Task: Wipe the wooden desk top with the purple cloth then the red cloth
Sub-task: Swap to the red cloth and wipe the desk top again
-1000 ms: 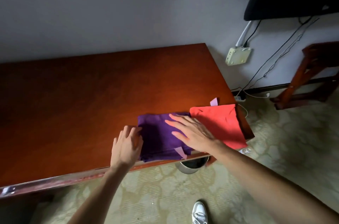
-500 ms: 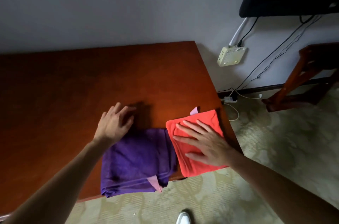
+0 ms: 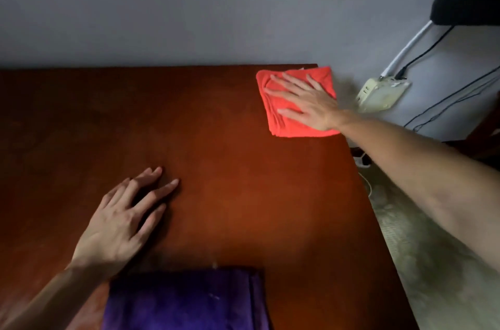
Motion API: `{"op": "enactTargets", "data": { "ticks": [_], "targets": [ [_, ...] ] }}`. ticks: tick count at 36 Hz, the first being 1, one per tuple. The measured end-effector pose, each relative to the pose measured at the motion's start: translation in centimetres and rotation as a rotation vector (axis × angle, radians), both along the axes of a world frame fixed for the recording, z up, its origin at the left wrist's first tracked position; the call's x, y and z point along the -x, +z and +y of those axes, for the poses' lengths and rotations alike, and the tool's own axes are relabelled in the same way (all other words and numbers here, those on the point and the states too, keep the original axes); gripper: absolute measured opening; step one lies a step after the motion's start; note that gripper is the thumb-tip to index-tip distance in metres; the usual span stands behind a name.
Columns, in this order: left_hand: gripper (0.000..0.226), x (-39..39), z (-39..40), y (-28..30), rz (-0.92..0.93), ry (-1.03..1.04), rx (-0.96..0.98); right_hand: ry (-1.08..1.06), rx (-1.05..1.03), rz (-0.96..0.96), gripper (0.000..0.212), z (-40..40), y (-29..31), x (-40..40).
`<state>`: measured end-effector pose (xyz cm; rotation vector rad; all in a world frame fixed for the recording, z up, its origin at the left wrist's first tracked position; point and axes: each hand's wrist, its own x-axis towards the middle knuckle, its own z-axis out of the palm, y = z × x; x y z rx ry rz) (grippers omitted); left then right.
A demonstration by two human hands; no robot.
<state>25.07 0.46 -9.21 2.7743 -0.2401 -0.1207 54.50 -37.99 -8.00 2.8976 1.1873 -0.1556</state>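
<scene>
Red terry-like fabric, folded into a thick square pad, lies at the far right corner of the wooden surface [image 3: 230, 167], one edge close against the wall and another reaching the desk's right edge. This red cloth [image 3: 284, 124] looks soft, light and limp; I judge it would bunch or unfold if pinched at a corner, so a flat palm pressing across its middle is the sensible hold, letting friction carry the pad over the smooth, somewhat slick wood. The stacked layers visible along its near edge could slide apart under a hard sideways push.

That is how the right hand [image 3: 308, 105] sits: fingers spread and flat on top of the cloth, palm down, gripping nothing but pressing the pad to the surface, the arm stretched long from the lower right toward the corner, wrist roughly over the desk's right edge.

Nearer the person, the left hand [image 3: 121, 218] rests open on bare wood, fingers splayed and slightly arched, holding nothing; it looks like a brace for the long reach. Just beside that wrist, at the near edge, the purple cloth [image 3: 184, 302] lies folded and untouched by either hand.

On the wall beyond the corner hangs a white power strip [image 3: 381, 94] with cables trailing.
</scene>
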Motion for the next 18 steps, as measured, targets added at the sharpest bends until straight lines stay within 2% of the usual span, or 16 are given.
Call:
{"op": "enactTargets", "data": {
  "ticks": [4,8,11,15,18],
  "targets": [
    [0.05,-0.1,-0.1,0.0,0.008,-0.002,0.007,-0.055,-0.026,0.008,0.065,1.1,0.2,-4.7],
    [0.049,-0.2,-0.1,0.0,-0.005,-0.01,0.016,-0.147,-0.059,0.004,0.07,1.8,0.0,-6.0],
    [0.049,-0.1,0.0,-0.1,-0.015,-0.021,0.009,-0.242,-0.074,-0.009,0.072,2.8,-0.1,-4.9],
    [0.049,-0.1,0.1,-0.3,-0.018,-0.029,0.005,-0.438,-0.11,-0.006,0.064,5.5,-0.6,-2.1],
    [0.049,-0.1,0.1,-0.4,-0.038,-0.033,0.016,-0.487,-0.123,-0.003,0.066,7.7,-0.8,1.6]
  ]
}}
